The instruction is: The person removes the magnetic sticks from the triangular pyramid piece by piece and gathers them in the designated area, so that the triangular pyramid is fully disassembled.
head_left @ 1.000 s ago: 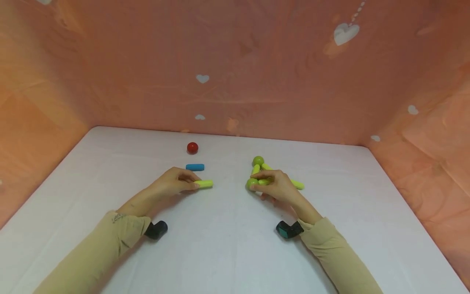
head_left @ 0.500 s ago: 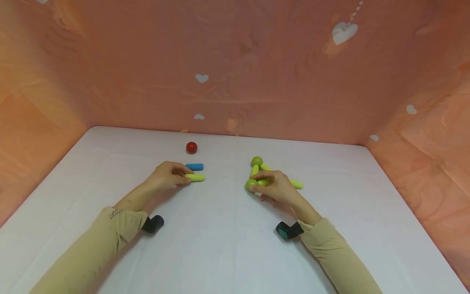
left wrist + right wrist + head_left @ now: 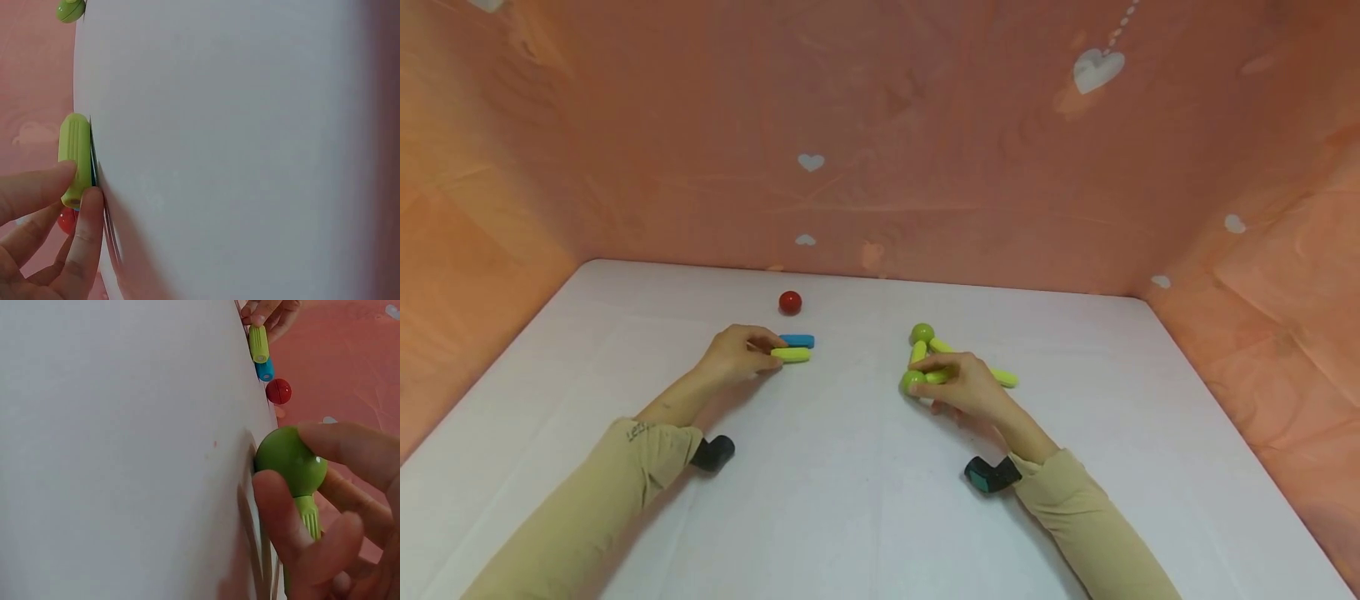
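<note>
My left hand [image 3: 735, 353] pinches a yellow-green ribbed rod [image 3: 75, 147] by its left end, thumb on one side and a finger on the other. Just behind that rod on the table lies a blue rod [image 3: 797, 341]. My right hand [image 3: 964, 385] holds a green ball [image 3: 290, 459] between thumb and fingers. Several rods join onto this ball and a second green ball [image 3: 922, 334], forming a frame; one yellow-green rod [image 3: 1004, 378] sticks out past the right hand. Part of the frame is hidden behind the fingers.
A red ball [image 3: 790, 302] lies behind the blue rod. The white tabletop [image 3: 820, 500] ends at a back edge against an orange cloth [image 3: 880, 150] with heart prints. A small dark wrist device [image 3: 713, 454] is at the left cuff, another [image 3: 992, 474] at the right.
The left hand has moved the yellow-green rod left and back, from in front of the blue rod to close alongside it. The right hand has stayed on the green ball.
</note>
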### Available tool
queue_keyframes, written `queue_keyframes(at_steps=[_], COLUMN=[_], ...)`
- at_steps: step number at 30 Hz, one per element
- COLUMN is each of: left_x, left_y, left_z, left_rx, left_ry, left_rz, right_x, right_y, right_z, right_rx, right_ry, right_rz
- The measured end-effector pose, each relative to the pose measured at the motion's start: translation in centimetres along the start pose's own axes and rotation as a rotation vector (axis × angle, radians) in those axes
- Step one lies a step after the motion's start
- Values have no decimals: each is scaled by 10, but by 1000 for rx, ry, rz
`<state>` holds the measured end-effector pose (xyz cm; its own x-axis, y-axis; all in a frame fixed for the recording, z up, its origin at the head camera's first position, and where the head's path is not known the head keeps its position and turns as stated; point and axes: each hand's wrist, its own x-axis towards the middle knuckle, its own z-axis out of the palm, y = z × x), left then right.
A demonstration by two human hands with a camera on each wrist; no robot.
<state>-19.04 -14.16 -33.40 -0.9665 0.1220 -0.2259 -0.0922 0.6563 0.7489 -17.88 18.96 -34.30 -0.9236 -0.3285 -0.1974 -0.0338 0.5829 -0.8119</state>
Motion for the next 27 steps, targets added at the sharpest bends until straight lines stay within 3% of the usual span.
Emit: queue_keyframes(at_steps=[18,27], left_x=[-2,1], left_y=[0,8], left_z=[-4,3], left_rx=[-28,-78], left_ry=[22,16], left_rz=[38,47], right_x=[-9,-15], right_y=[4,5], right_z=[-4,-5], right_rx=[-3,12], right_ry=[-57,-127], right_rz=[-30,-70])
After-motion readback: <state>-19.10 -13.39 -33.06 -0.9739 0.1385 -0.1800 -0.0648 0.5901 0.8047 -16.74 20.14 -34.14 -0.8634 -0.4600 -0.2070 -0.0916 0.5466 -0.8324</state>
